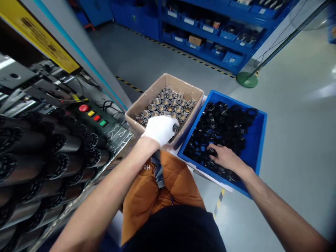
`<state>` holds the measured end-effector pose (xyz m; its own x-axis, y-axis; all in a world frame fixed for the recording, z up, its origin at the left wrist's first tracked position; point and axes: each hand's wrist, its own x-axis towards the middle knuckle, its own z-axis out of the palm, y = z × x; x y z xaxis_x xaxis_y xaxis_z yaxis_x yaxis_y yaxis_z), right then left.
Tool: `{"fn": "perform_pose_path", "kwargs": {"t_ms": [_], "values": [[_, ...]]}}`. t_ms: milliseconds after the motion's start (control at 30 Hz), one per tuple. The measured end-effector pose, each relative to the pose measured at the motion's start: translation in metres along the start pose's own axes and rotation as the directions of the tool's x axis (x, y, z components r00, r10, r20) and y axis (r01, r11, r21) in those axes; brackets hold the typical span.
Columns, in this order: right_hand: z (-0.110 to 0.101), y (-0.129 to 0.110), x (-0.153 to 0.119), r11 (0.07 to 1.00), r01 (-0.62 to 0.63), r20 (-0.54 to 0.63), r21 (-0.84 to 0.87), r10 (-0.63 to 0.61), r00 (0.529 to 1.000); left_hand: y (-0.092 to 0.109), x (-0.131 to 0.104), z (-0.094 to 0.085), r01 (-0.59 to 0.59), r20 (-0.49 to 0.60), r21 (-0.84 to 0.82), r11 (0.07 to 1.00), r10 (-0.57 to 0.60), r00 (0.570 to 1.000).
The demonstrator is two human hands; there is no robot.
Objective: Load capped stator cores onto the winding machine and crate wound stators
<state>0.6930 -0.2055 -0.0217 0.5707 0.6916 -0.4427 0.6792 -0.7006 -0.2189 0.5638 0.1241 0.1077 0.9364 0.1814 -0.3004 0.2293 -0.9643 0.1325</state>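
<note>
My left hand [160,128], in a white glove, is inside the cardboard box [143,101] at its near side. Its fingers are curled down at a metal cylinder [175,130]; the fingertips are partly hidden. Rows of similar metal cylinders [166,102] stand upright in the box, open ends up, some showing a brownish inside. My bare right hand [224,156] reaches into the blue bin [253,147] at its near part. Thumb and fingers are bent around a small black plastic part [213,152], among a loose heap of black parts [231,122].
At left stands a machine with a red button [84,108], coloured push buttons and stacked dark cylinders [63,143]. A blue shelf [204,26] with small bins is at the back. A green round stand base [247,79] is on the floor. My orange-clad legs [181,178] are close below the box.
</note>
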Motion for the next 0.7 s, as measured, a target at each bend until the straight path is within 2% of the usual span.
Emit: {"fn": "perform_pose_path", "kwargs": {"t_ms": [67, 133, 233, 367, 433, 533, 633, 700], "values": [[-0.002, 0.000, -0.001, 1.000, 0.018, 0.003, 0.020, -0.018, 1.000, 0.005, 0.032, 0.007, -0.038, 0.165, 0.095, 0.995, 0.022, 0.986], [-0.004, 0.000, -0.001, 0.999, 0.021, -0.012, 0.048, -0.021, 1.000, 0.007, 0.051, 0.017, -0.066, 0.276, 0.156, 0.986, 0.021, 0.961], [-0.006, 0.002, 0.001, 0.996, 0.002, -0.034, 0.095, 0.001, 0.999, 0.003, 0.062, 0.024, -0.120, 0.389, 0.222, 0.968, 0.025, 0.921], [-0.001, 0.002, 0.004, 0.992, 0.002, 0.005, 0.125, -0.003, 1.000, -0.012, 0.067, 0.020, -0.211, 0.491, 0.186, 0.960, 0.095, 0.866], [0.002, 0.000, 0.006, 0.991, 0.017, 0.030, 0.132, -0.022, 0.999, -0.017, 0.068, 0.021, -0.229, 0.498, 0.161, 0.960, 0.122, 0.858], [0.005, -0.001, 0.007, 0.985, 0.015, 0.018, 0.169, -0.019, 1.000, -0.016, 0.066, 0.029, -0.210, 0.441, 0.166, 0.963, 0.118, 0.890], [0.002, 0.002, 0.008, 0.964, -0.016, -0.068, 0.265, 0.035, 0.997, -0.009, 0.063, 0.032, -0.175, 0.339, 0.152, 0.973, 0.115, 0.934], [-0.003, 0.006, 0.007, 0.932, -0.034, -0.164, 0.360, 0.100, 0.981, -0.010, 0.058, 0.024, -0.167, 0.255, 0.102, 0.981, 0.136, 0.957]]}}
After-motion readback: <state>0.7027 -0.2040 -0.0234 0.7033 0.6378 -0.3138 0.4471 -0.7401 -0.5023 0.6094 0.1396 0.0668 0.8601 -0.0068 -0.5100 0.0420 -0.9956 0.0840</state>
